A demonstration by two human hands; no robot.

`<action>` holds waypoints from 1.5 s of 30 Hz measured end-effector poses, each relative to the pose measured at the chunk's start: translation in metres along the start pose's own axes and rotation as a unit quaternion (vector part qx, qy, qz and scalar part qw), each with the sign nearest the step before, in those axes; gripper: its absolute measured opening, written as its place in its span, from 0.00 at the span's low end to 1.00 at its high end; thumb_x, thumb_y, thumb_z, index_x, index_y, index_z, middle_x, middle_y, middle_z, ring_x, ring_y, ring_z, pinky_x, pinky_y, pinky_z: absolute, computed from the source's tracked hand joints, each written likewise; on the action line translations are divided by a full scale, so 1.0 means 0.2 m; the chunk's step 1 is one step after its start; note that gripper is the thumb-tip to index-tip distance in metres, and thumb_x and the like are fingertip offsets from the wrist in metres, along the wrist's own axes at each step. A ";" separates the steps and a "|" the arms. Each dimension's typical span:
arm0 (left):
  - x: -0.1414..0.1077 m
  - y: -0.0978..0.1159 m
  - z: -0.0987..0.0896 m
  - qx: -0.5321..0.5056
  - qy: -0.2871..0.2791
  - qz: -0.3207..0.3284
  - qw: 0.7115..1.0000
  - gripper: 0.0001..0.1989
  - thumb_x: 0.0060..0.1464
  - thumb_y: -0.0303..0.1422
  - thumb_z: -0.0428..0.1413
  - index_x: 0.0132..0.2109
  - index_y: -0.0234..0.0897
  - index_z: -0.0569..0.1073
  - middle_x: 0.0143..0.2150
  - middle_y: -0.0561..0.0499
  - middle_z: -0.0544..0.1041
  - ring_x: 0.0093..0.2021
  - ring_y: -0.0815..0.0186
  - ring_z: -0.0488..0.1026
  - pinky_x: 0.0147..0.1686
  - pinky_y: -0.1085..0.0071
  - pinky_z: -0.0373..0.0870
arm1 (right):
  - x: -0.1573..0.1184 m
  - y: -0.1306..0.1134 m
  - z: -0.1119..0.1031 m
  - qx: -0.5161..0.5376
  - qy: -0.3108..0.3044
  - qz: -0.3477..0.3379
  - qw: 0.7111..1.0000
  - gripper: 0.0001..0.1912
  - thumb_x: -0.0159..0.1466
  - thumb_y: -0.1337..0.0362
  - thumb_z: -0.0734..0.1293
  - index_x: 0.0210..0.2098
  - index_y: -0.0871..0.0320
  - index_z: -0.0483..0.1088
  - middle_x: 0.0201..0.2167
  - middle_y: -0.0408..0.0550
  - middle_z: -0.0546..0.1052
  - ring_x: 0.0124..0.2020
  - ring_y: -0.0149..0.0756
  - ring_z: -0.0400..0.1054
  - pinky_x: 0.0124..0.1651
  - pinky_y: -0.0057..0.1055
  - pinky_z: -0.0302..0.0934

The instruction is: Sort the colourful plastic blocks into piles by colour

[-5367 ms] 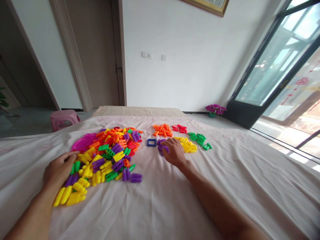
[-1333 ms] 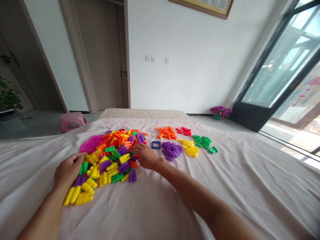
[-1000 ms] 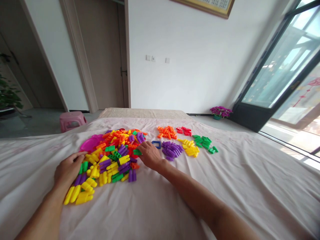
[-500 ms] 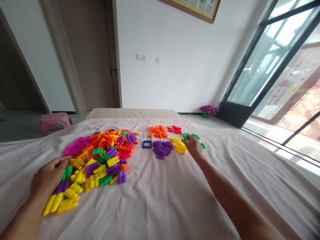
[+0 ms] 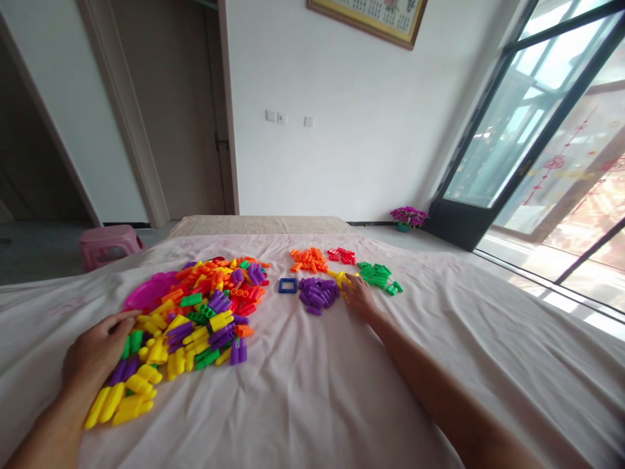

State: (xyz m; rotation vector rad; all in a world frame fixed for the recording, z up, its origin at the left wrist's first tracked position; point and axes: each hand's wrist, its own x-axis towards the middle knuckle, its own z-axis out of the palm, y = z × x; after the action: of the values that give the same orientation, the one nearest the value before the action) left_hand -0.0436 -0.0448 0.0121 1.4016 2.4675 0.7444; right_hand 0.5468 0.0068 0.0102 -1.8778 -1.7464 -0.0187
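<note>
On the left, my left hand (image 5: 95, 348) rests against the near side of a large mixed heap of plastic building blocks (image 5: 195, 326), its fingers stretched toward the yellow and green ones. No block shows in its grasp. Farther right, my right hand (image 5: 361, 298) lies over the small pile of yellow blocks (image 5: 338, 276), fingers apart and touching it, covering much of it. Beside that pile are purple blocks (image 5: 317, 293) on the left and green blocks (image 5: 375, 274) on the right. Orange blocks (image 5: 309, 260) and red blocks (image 5: 342, 255) form separate piles behind.
A blue square frame piece (image 5: 288, 285) lies between the heap and the purple pile. A magenta plate (image 5: 151, 290) sits partly under the heap's far left side. Creased pale cloth (image 5: 303, 391) covers the surface. A pink stool (image 5: 111, 246) stands beyond at left.
My right hand has shifted left and nearer, from the edge of the green blocks onto the yellow pile, uncovering the green pile. My left hand has hardly moved.
</note>
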 end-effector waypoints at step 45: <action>-0.21 0.33 -0.14 -0.174 0.100 0.240 0.950 0.21 0.60 0.47 0.49 0.49 0.39 0.78 0.51 0.46 0.79 0.51 0.54 0.75 0.53 0.59 0.69 | -0.30 -0.90 0.05 0.332 -0.029 -0.164 0.928 0.14 0.69 0.60 0.60 0.44 0.55 0.76 0.38 0.49 0.79 0.38 0.36 0.73 0.43 0.33 0.66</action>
State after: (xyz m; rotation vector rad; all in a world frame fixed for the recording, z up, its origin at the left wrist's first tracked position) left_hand 0.0168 -0.0619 0.0672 1.8701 1.9855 1.4055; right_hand 0.3696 -0.0465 0.0499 -1.1003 -1.7865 0.4503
